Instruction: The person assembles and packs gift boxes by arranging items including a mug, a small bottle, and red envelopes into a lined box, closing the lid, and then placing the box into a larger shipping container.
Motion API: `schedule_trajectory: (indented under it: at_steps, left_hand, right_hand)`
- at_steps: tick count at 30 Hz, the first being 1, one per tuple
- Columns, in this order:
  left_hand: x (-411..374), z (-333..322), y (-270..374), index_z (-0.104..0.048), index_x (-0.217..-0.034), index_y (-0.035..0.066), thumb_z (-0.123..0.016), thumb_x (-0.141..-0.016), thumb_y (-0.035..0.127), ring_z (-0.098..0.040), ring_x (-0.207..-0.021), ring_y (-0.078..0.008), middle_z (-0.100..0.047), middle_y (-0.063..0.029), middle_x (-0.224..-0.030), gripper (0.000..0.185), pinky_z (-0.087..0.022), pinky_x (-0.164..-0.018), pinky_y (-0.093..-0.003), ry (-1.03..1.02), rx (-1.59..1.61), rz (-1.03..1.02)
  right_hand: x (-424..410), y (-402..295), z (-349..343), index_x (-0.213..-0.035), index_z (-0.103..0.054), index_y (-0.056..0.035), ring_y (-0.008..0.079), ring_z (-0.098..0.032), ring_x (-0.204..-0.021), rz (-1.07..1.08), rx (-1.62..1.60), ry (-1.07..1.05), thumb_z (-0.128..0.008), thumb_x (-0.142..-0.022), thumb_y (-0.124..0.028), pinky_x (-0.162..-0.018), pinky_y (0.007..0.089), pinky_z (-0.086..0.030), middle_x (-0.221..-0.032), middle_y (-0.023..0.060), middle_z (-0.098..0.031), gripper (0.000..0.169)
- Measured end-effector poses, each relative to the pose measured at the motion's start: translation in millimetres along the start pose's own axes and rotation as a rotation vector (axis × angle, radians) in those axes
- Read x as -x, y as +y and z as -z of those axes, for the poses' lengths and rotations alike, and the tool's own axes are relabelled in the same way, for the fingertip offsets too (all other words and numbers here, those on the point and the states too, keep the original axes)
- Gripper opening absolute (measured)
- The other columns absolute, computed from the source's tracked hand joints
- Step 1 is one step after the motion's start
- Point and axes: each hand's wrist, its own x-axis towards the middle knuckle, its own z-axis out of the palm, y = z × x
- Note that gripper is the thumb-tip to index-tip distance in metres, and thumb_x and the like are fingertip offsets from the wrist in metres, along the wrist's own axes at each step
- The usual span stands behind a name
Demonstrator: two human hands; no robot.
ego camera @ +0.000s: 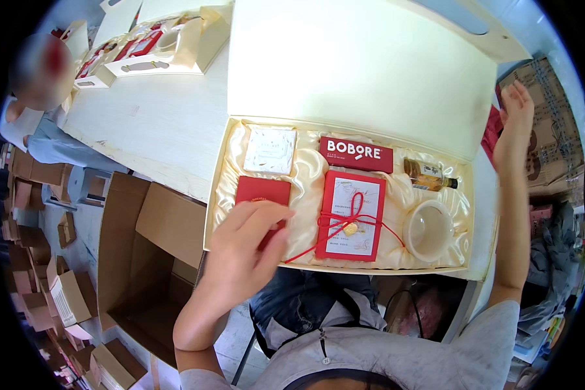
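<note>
My left hand [251,243] lies over a red chocolate box [263,189] at the left of an open cream gift box [390,269]; whether it grips the box cannot be told. Above it in the satin lining sits a white patterned square box [270,150]. To the right lie a dark red BOBORE carton [356,154], a small amber bottle [421,174] and a white ceramic cup [428,231]. A red-framed printed card [343,195], tied with red cord bearing a gold charm [350,228], rests in the middle. My right hand [514,114] is raised beside the upright lid [360,63], apparently holding nothing.
More filled gift boxes [151,67] stand at the table's [161,117] far left, near another person [63,141]. An open cardboard carton [122,253] is below the table's left edge. At right are a taped carton [551,126] and grey plastic [548,273].
</note>
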Motion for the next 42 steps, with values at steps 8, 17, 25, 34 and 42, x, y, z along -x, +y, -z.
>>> schedule_trajectory:
  at_steps: [8, 17, 25, 34, 42]
  left_hand:
    - [-29.7, -32.0, 20.7, -0.051, -0.08, 0.005, -0.068, -0.071, 0.021, -0.057, -0.072, -0.0289, -0.054, -0.0096, -0.076, 0.025, -0.045, -0.058, -0.0371, -0.298, -0.271, -0.074]
    - [-34.6, -28.2, 21.2, -0.052, -0.071, 0.006, -0.067, -0.072, 0.02, -0.058, -0.069, -0.028, -0.058, -0.0107, -0.068, 0.021, -0.045, -0.06, -0.0384, -0.397, -0.282, 0.054]
    - [-36.5, -25.4, 14.0, -0.055, -0.081, 0.001, -0.065, -0.076, 0.007, -0.052, -0.054, -0.0146, -0.052, -0.0072, -0.058, 0.013, -0.04, -0.051, -0.0267, -0.409, 0.034, -0.007]
    - [-34.1, -34.3, 8.6, -0.054, -0.08, 0.001, -0.057, -0.086, 0.012, -0.044, -0.045, -0.0042, -0.05, -0.0007, -0.056, 0.013, -0.032, -0.04, -0.0177, -0.462, 0.736, 0.539]
    - [-36.6, -32.9, 8.5, -0.054, -0.082, 0.002, -0.059, -0.084, 0.006, -0.047, -0.046, -0.0043, -0.054, -0.0024, -0.063, 0.007, -0.032, -0.038, -0.0165, -0.381, 0.776, 0.501]
  right_hand:
    - [134.6, -24.2, -34.5, -0.086, -0.053, -0.0061, 0.0259, -0.051, -0.086, 0.75, 0.097, -1.154, -0.064, -0.071, -0.01, -0.072, 0.035, -0.042, -0.089, 0.0099, -0.051, 0.019]
    - [126.6, -21.7, -37.7, -0.08, -0.049, -0.0069, 0.0264, -0.047, -0.082, 0.704, 0.144, -1.474, -0.063, -0.073, -0.008, -0.07, 0.0354, -0.04, -0.083, 0.0083, -0.046, 0.016]
    - [130.2, -19.2, -35.0, -0.081, -0.052, -0.0054, 0.0093, -0.052, -0.069, -0.041, -0.169, -1.527, -0.062, -0.078, -0.003, -0.062, 0.0229, -0.041, -0.076, 0.0005, -0.055, 0.011]
    - [124.8, -19.2, -36.0, -0.084, -0.053, -0.0054, 0.0038, -0.05, -0.065, -0.487, -0.403, -1.517, -0.059, -0.079, 0.0, -0.058, 0.0178, -0.041, -0.074, -0.0017, -0.054, 0.01]
    - [125.2, -9.3, -38.6, -0.085, -0.052, -0.0038, 0.0035, -0.047, -0.062, -0.24, -0.303, -1.538, -0.057, -0.08, 0.0, -0.056, 0.0173, -0.04, -0.073, -0.0016, -0.051, 0.008]
